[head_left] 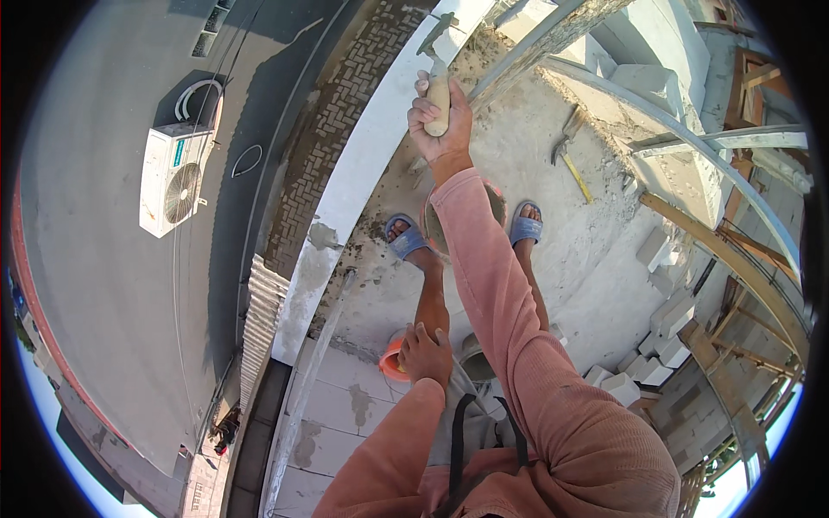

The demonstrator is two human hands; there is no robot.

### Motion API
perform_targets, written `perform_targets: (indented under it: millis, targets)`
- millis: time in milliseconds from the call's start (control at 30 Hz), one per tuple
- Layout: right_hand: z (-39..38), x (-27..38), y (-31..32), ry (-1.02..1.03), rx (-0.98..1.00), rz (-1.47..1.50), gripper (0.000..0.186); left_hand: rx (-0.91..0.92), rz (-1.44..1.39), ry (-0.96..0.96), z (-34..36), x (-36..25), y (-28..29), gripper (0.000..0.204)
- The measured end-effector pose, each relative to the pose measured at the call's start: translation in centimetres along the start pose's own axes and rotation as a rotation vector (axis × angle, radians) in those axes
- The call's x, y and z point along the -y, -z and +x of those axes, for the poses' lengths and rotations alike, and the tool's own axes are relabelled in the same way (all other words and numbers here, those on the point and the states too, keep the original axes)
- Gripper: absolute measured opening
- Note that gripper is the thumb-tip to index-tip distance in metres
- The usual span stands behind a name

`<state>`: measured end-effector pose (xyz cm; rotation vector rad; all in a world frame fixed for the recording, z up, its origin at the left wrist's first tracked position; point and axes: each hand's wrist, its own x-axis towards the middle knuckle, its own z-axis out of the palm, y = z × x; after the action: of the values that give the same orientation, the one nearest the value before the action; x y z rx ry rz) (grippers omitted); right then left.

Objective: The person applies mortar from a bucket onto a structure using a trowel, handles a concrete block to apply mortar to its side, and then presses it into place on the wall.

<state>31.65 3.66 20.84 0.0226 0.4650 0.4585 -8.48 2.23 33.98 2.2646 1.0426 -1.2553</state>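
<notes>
My right hand reaches far forward and is closed around the pale handle of a trowel. The trowel's mortar-smeared blade lies over the top of a long white wall ledge. Lower down, my left hand rests on my left leg with its fingers stretched out, holding nothing. Beside it sits an orange bucket, partly covered by that hand. Between my sandalled feet stands a bucket of grey mix, mostly hidden under my right forearm.
A hammer-like tool and a yellow strip lie on the dusty floor to the right. Pale blocks are piled farther right, near wooden boards. Beyond the ledge at left, an air-conditioner unit hangs on a grey wall.
</notes>
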Motion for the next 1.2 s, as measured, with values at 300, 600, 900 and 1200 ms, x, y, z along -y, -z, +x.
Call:
perform_targets:
  millis: [300, 600, 900, 1200]
  targets:
    - [0.4, -0.4, 0.3, 0.073, -0.002, -0.078, 0.046, -0.004, -0.023, -0.024, 0.5, 0.2, 0.2, 0.058]
    - [2.0, 0.2, 0.2, 0.134, 0.011, -0.070, 0.047, -0.023, -0.006, -0.058, 0.8, 0.7, 0.0, 0.054]
    - [0.9, -0.2, 0.6, 0.113, 0.009, -0.091, 0.045, 0.002, 0.013, -0.019, 0.5, 0.6, 0.3, 0.053]
    - [-0.3, -2.9, -1.6, 0.303, -0.438, -0.853, 0.035, -0.001, 0.022, -0.024, 0.8, 0.5, 0.4, 0.054]
